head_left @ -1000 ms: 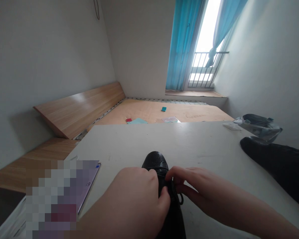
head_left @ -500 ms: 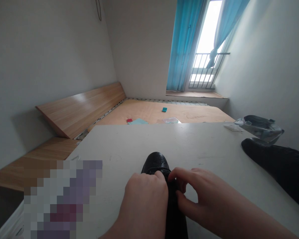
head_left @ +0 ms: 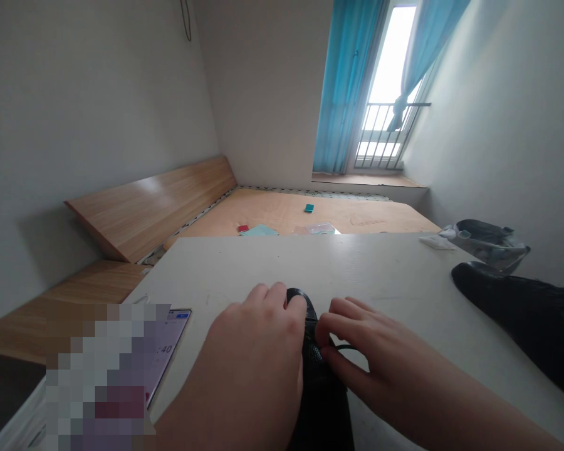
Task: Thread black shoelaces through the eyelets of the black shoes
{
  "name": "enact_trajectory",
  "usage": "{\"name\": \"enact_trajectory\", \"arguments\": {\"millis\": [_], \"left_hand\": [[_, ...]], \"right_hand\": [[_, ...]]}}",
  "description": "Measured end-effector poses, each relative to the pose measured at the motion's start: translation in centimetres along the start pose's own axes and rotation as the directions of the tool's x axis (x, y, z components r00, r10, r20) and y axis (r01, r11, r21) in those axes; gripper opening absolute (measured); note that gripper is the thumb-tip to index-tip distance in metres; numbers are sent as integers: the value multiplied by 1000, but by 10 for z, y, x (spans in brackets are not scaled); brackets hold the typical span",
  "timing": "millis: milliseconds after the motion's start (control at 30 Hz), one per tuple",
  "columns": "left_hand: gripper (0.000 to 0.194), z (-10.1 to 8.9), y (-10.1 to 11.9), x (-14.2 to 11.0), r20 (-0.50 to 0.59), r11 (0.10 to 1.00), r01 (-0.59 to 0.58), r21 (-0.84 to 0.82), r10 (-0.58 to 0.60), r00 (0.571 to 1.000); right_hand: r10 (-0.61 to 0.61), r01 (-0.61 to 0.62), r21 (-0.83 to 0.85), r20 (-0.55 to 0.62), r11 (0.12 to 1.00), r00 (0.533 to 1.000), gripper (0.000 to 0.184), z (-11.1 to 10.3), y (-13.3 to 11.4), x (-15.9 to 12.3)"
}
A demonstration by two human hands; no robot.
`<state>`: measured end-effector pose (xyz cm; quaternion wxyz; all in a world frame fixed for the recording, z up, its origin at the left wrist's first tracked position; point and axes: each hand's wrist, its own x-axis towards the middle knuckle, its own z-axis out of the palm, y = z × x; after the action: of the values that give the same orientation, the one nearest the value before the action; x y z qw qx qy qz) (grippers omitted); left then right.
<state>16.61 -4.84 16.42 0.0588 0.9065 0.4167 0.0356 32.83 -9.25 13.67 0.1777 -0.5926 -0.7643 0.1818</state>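
Your left hand curls closed over a black leather shoe on the tabletop. Your half-curled right hand touches the shoe's side beside a black lace, its hold unclear. A second black shoe lies at the tabletop's right edge.

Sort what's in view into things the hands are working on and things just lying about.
Being worked on:
black leather shoe
thin black lace
left hand
right hand

Lying about:
second black leather shoe
crumpled silver-grey plastic bag
flat smartphone with lit screen
white-topped table
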Motion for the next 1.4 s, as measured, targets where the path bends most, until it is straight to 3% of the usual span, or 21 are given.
{"name": "enact_trajectory", "arguments": {"millis": [133,233,367,500,633,900,1033,1133,1233,1333,1400], "left_hand": [[21,-19,-13,-4,-92,957,-79,-278,55,994],[17,-28,-15,-7,-221,891,-159,-424,69,973],[14,-29,-13,-9,-424,886,-196,-420,0,906],[13,-32,-16,-7,-538,874,-201,-442,-79,839],[13,-35,-19,-5,-506,840,-212,-500,-85,859],[15,-34,-17,3,-380,695,-185,-695,-137,915],[14,-31,-20,8,-305,581,-195,-790,-97,947],[12,-29,-21,11,-288,558,-196,-807,-81,954],[11,-28,-22,13,-274,563,-190,-804,-67,959],[10,-27,-23,15,-248,535,-205,-820,-8,969],[11,-26,-23,17,-237,513,-220,-830,34,971]], "right_hand": [[34,5,283,-134,959,990,13,-12,-3,-1],[8,116,502,-239,857,971,12,-22,-11,3],[-42,299,595,-406,746,913,6,-29,-24,12],[-40,364,627,-468,688,883,5,-27,-28,22],[-22,383,680,-475,625,880,7,-22,-26,27],[-21,433,664,-532,610,846,11,-16,-19,30],[-17,469,627,-588,621,809,10,-12,-18,32],[-6,488,637,-604,597,797,9,-11,-18,32],[-4,443,742,-510,504,860,10,-12,-14,34],[-56,284,882,-284,376,957,18,-13,-6,36],[-141,210,909,-170,359,975,18,-14,-2,38]]}}
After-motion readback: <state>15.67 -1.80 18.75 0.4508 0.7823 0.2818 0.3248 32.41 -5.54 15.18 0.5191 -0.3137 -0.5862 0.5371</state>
